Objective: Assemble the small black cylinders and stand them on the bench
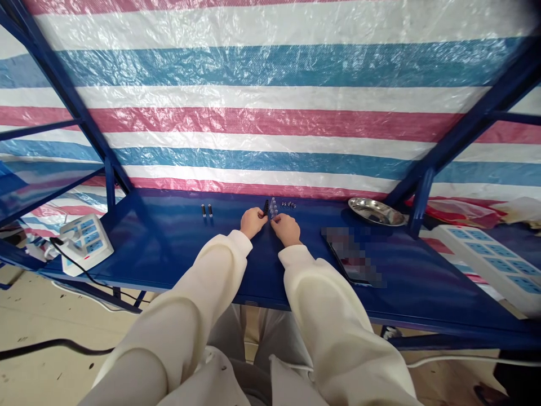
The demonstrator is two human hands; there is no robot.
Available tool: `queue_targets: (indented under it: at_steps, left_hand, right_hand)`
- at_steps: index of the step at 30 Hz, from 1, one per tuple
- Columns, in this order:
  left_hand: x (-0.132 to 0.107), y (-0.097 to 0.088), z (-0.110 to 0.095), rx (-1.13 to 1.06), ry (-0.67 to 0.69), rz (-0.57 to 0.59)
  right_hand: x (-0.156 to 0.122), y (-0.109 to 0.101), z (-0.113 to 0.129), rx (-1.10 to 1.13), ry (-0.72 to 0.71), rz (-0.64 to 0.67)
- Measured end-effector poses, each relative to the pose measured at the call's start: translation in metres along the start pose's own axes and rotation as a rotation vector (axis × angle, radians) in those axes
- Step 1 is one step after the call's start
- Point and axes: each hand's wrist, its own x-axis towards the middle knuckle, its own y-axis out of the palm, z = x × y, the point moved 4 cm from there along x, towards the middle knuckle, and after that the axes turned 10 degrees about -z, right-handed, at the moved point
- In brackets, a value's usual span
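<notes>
Over the middle of the blue table, my left hand [252, 222] is closed in a pinch, its fingertips at small black parts [266, 207]. Whether it grips one of them or only touches the row is hard to see. Just to the right, my right hand [286, 229] is closed too, thumb and finger together beside a row of small clear or grey pieces [273, 204]. What lies between those fingertips is too small to name. Several tiny silver pieces [288, 205] lie behind the right hand. Further left, two small black-and-silver tubes [207, 211] stand apart from the hands.
A shiny metal dish [376, 211] sits at the back right of the blue table [164, 248]. Nearer lies a dark phone [349, 256], partly blurred. White power strips stand at the left [87, 243] and right [492, 262]. Blue frame posts and striped sheeting [270, 121] close the back.
</notes>
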Motion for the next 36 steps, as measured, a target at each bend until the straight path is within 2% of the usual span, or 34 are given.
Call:
queue_targets:
  at_steps: [6,17,25,28,31,34,36]
  left_hand:
    - [0.003,0.006,0.006,0.087,0.031,0.036]
    - [0.004,0.009,0.007,0.109,0.053,0.025]
    - [0.004,0.003,0.002,0.191,0.028,0.068]
    - [-0.003,-0.006,-0.004,0.273,0.054,0.081]
    - [-0.015,-0.024,-0.009,0.281,0.158,0.02]
    - [-0.025,-0.05,-0.004,0.149,0.222,-0.143]
    - [-0.026,-0.07,0.008,0.038,0.186,-0.31]
  right_hand:
    - [0.002,0.001,-0.001,0.005,-0.007,0.009]
    - [0.003,0.0,0.0,-0.002,-0.001,0.009]
    - [0.002,-0.002,0.0,-0.002,-0.006,0.016]
    - [0.0,-0.006,0.001,-0.001,-0.002,0.027]
    - [-0.006,-0.011,0.005,-0.009,-0.013,0.023]
    - [-0.012,-0.015,0.009,-0.049,-0.025,0.044]
    - [-0.016,-0.017,0.01,-0.077,-0.025,0.076]
